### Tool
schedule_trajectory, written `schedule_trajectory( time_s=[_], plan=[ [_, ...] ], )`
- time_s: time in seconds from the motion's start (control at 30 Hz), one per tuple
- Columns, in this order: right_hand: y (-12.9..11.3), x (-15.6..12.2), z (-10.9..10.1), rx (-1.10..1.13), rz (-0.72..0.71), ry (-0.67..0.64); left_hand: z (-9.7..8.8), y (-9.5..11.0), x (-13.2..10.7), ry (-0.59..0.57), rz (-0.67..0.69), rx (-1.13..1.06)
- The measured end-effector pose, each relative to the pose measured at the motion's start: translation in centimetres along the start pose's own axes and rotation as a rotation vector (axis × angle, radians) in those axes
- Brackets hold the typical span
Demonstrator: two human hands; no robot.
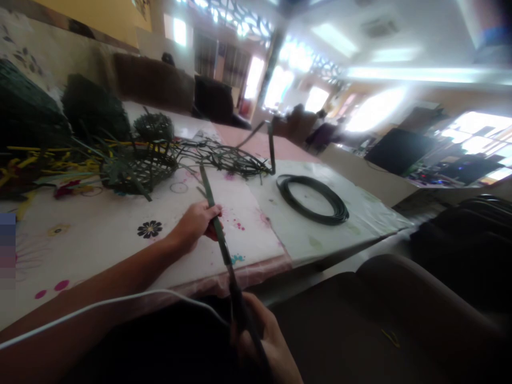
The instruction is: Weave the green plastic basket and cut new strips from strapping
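Both hands [198,224] on green strip [216,224]

- green strip [216,224]: long, thin, flat, dark green; runs diagonally from the woven pile on the table down past the table's near edge
- upper part lies over the white floral cloth
- lower end looks dark and blurred, detail unclear

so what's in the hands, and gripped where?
One long dark green strip. The left hand pinches it around mid-length, above the table; the right hand grips its near, lower end.
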State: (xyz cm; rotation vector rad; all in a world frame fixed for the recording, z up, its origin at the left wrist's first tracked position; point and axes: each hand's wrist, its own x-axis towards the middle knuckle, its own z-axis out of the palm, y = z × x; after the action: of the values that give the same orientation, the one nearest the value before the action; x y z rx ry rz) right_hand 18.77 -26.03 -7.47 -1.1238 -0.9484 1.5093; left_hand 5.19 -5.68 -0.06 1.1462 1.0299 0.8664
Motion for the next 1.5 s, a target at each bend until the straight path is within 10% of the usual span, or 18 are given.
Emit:
schedule_trajectory(
  time_s=[1.23, 1.5],
  plan=[
    [-4.6, -0.6, -0.5, -0.481, -0.058, 0.026, -0.3, -0.3, 0.1, -0.042, 0.035, -0.024],
    [-2.9, -0.6, -1.3, -0.147, 0.070, -0.009, -0.2, -0.4, 0.1, -0.032, 0.030, -0.061]
  ],
)
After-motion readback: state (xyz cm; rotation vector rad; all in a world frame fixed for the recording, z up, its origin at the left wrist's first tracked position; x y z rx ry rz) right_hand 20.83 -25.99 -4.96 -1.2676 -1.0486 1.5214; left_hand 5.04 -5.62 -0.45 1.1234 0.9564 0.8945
